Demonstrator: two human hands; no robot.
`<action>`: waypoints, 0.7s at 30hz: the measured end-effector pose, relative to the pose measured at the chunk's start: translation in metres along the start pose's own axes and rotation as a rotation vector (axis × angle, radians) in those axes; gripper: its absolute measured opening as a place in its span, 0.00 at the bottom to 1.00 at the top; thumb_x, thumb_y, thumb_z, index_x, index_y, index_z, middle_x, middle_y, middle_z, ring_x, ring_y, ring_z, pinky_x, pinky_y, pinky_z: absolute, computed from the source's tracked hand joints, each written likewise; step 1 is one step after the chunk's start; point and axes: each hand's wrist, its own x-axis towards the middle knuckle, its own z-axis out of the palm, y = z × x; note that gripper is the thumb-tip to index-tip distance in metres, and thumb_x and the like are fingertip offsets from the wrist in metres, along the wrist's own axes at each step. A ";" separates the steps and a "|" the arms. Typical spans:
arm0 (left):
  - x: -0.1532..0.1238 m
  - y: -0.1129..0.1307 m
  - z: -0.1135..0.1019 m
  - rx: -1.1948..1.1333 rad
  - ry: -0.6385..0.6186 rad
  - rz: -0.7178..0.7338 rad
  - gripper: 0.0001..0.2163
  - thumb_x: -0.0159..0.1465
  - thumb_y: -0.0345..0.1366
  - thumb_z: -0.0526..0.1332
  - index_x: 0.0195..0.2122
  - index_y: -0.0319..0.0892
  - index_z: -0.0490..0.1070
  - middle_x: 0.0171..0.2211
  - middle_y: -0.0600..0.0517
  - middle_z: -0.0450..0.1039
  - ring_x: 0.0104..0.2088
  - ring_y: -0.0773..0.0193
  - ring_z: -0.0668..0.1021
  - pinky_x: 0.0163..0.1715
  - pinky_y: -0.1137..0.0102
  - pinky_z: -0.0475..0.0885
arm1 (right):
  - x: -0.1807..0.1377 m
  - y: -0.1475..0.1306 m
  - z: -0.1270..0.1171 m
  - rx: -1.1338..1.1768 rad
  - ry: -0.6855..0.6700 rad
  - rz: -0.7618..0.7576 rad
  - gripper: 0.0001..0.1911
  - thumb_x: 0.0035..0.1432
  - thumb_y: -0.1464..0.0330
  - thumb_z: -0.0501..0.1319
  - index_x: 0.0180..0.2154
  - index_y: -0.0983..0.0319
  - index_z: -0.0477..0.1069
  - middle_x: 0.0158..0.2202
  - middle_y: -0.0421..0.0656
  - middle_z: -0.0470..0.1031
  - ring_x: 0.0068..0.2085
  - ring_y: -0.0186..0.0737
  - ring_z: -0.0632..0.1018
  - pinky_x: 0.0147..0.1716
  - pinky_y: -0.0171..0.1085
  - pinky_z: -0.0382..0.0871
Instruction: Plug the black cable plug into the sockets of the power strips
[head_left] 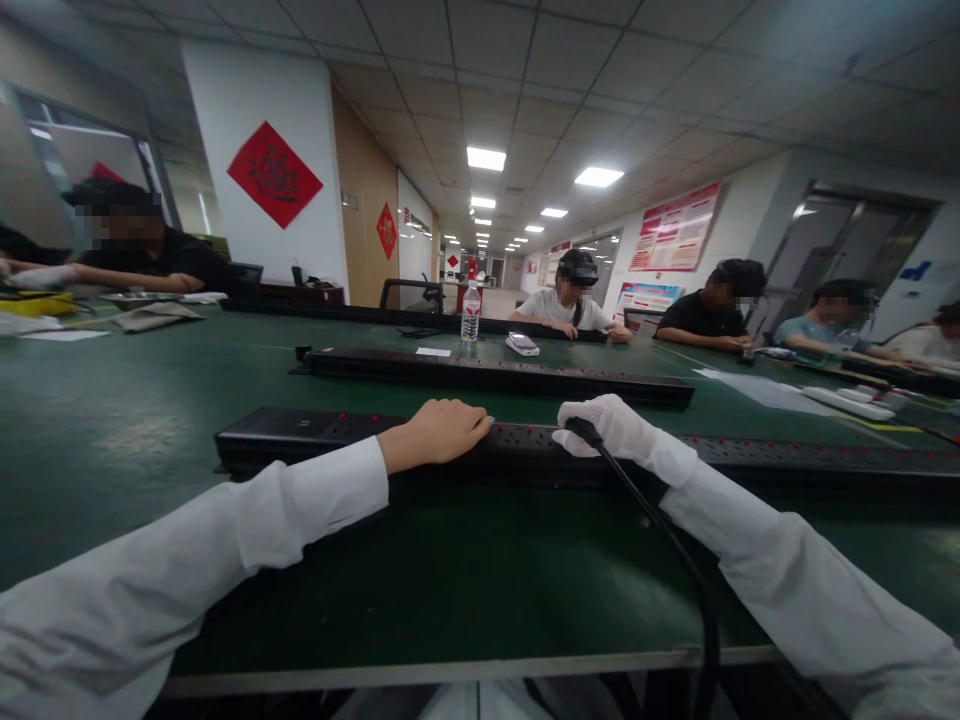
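A long black power strip point(300, 432) lies across the green table point(135, 420) in front of me. My bare left hand point(442, 432) rests on top of the strip with its fingers curled over it. My right hand point(611, 425), in a white glove, is closed on a black plug point(581, 430) pressed onto the strip just right of the left hand. The plug's thick black cable point(675, 550) runs back toward me and off the table's front edge. Both arms wear white sleeves.
A second black power strip point(495, 376) lies farther back, with a water bottle point(470, 313) and a small white device point(523, 345) beyond it. Several people sit round the table at the far left and far right. White items point(847, 402) lie at the right.
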 end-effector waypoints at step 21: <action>0.002 -0.003 0.008 -0.031 0.034 0.044 0.18 0.65 0.43 0.40 0.41 0.41 0.66 0.40 0.45 0.73 0.38 0.56 0.76 0.38 0.64 0.67 | -0.005 0.001 -0.002 0.042 -0.003 0.037 0.14 0.52 0.57 0.53 0.29 0.60 0.67 0.19 0.36 0.67 0.20 0.28 0.65 0.22 0.29 0.53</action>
